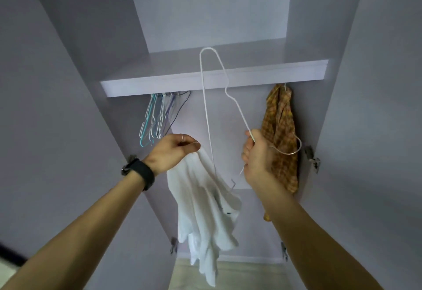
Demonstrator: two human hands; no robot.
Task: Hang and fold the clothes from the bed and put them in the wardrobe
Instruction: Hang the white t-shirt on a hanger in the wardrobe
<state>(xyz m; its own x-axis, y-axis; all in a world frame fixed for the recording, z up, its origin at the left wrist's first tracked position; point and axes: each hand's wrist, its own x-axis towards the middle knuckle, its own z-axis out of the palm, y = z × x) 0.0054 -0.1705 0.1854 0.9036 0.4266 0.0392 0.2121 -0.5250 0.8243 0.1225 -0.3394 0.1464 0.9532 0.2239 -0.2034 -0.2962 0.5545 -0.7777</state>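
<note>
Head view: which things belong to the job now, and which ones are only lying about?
In the job: white garment, pinched by the left hand; white wire hanger, gripped by the right hand.
Just there: bunch of empty hangers; checked orange garment, already hung; shelf.

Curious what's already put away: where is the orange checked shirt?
In the head view, the orange checked shirt hangs at the right of the wardrobe, under the shelf, just behind the right hand.

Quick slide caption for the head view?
Left hand pinches a white garment, right hand grips a white wire hanger, facing the wardrobe shelf.
</note>
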